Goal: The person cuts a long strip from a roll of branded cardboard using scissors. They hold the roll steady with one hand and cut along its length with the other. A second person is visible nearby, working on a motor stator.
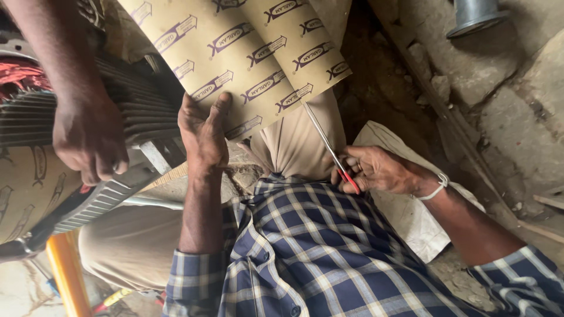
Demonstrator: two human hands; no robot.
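Nearest: blue checked shirt (pixel 317 246), forearms reaching far from it. Left hand (pixel 202 132) raised, palm flat against near edge of tan printed sheet (pixel 247 58), fingers spread, thumb on the sheet. Right hand (pixel 376 170) at right, wrist bent, fingers curled shut around red handles of scissors (pixel 329 147); blades slanting up to sheet's edge, possibly slightly parted. Far left: another person's hand (pixel 88 138) gripping finned motor housing (pixel 88 111).
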